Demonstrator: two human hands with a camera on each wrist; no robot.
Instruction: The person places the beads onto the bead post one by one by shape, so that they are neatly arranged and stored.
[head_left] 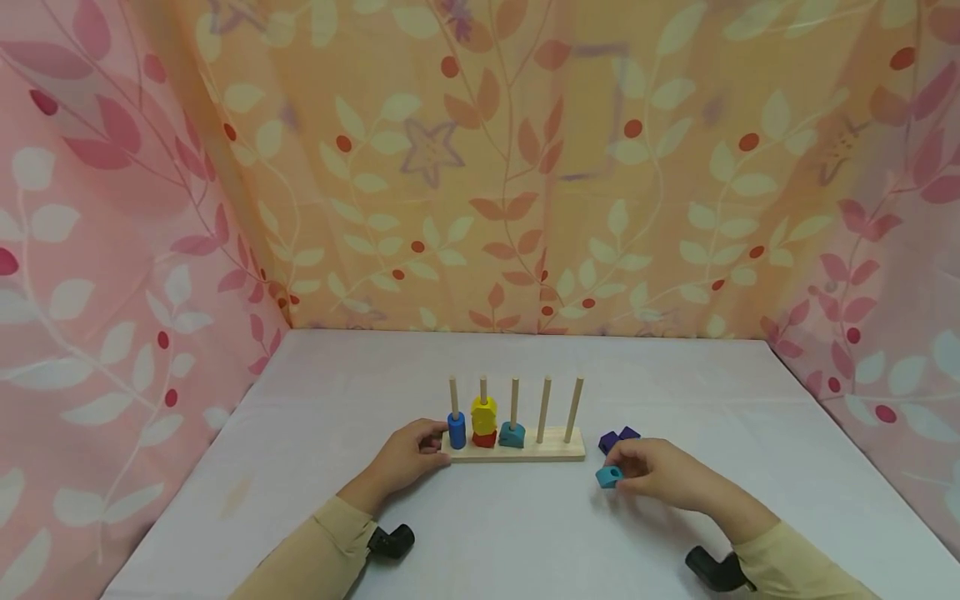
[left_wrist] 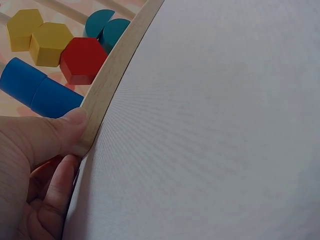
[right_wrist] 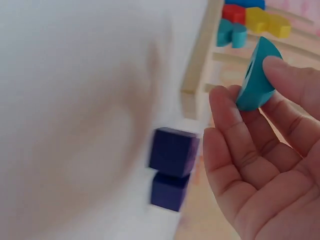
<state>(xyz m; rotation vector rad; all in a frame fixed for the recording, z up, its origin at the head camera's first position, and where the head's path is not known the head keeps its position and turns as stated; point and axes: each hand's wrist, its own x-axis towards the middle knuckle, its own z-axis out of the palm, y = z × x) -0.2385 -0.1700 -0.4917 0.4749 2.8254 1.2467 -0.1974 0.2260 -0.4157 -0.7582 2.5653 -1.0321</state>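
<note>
A wooden peg board point(head_left: 517, 452) with several upright pegs stands on the table. My left hand point(head_left: 411, 454) grips its left end, the thumb point(left_wrist: 75, 120) lying against the wood. Blue cylinders point(left_wrist: 40, 92) are on the leftmost peg. Beside them, yellow hexagonal blocks point(head_left: 484, 415) sit above a red hexagonal block point(left_wrist: 83, 61) on the second peg. Teal half-round blocks point(head_left: 512, 435) are on the third, while the two right pegs are bare. To the right of the board, my right hand point(head_left: 667, 473) pinches a teal half-round block point(right_wrist: 258, 75) with a hole through it, between thumb and fingers.
Two dark purple blocks point(right_wrist: 172, 152) lie on the white table point(head_left: 495, 533) just beyond my right hand, off the board's right end. Patterned cloth point(head_left: 480, 167) hangs behind the table and along both sides.
</note>
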